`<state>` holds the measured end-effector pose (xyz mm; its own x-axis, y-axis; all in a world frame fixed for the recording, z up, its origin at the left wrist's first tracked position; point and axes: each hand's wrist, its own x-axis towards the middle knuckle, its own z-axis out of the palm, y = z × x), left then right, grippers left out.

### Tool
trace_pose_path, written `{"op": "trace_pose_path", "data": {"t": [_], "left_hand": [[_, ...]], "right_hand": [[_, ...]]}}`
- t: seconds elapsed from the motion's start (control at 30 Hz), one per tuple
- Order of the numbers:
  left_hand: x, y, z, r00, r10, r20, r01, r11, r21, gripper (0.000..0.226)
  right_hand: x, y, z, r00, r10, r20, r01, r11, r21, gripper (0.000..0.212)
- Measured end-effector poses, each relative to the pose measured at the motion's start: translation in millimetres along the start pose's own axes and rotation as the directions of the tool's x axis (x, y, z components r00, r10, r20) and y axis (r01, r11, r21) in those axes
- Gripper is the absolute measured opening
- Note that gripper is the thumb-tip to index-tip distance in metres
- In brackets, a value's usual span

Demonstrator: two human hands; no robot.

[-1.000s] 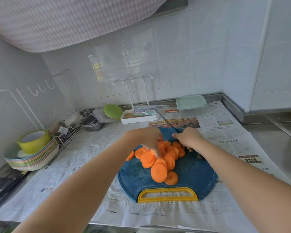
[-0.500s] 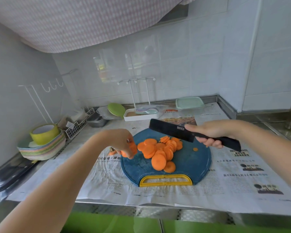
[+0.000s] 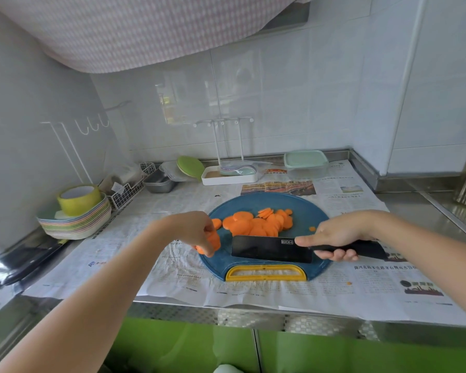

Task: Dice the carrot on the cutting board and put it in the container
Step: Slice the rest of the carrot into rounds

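The carrot slices (image 3: 258,223) lay in an overlapping orange heap on the far half of the round blue cutting board (image 3: 307,211), with one small bit apart at their right. A stack of slices (image 3: 214,242) was off to the left, above the board's left edge, clamped between the curled fingers and thumb of the left hand (image 3: 191,230). That hand pointed knuckles up, its bare forearm reaching in from the lower left.

The right hand (image 3: 336,239) gripped the black handle of a knife (image 3: 269,249): forefinger laid straight along the top of the blade, the other fingers wrapped under the handle. The broad black blade showed its flat side, held level over the near part of the board, just behind the yellow grip (image 3: 265,273); whether it touched the board could not be told.

The container (image 3: 306,164), clear with a pale green lid, stood at the back of the desk (image 3: 409,208), well apart from the board. Newspaper (image 3: 361,281) covered the desk beneath them.
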<state>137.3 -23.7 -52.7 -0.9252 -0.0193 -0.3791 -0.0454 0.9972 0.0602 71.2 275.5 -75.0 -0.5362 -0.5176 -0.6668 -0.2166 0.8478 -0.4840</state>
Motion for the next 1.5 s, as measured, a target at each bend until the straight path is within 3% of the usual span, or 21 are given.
{"op": "trace_pose_path", "data": {"t": [0.5,0.93,1.2,1.37,1.5], "left_hand": [[28,-11,11,0.996,0.043,-0.077,-0.047,0.998,-0.049,0.05],[37,-19,4,0.988,0.103,-0.116,-0.114,0.99,-0.087,0.058],[29,21,18,0.974,0.203,-0.103,-0.21,0.976,-0.063,0.058],[30,46,30,0.968,0.171,-0.186,-0.178,0.984,-0.022,0.044],[27,54,38,0.952,0.193,-0.239,-0.212,0.976,-0.058,0.051]], "right_hand": [[42,-12,-37,0.973,0.008,-0.231,0.003,0.999,0.047,0.065],[50,-12,-49,0.982,0.02,-0.187,0.004,0.992,0.127,0.068],[17,-3,-41,0.967,-0.006,-0.254,0.048,0.986,0.162,0.066],[-1,4,-21,0.949,0.009,-0.315,0.044,0.986,0.162,0.063],[-9,5,-4,0.93,0.003,-0.367,0.041,0.993,0.114,0.058]]}}
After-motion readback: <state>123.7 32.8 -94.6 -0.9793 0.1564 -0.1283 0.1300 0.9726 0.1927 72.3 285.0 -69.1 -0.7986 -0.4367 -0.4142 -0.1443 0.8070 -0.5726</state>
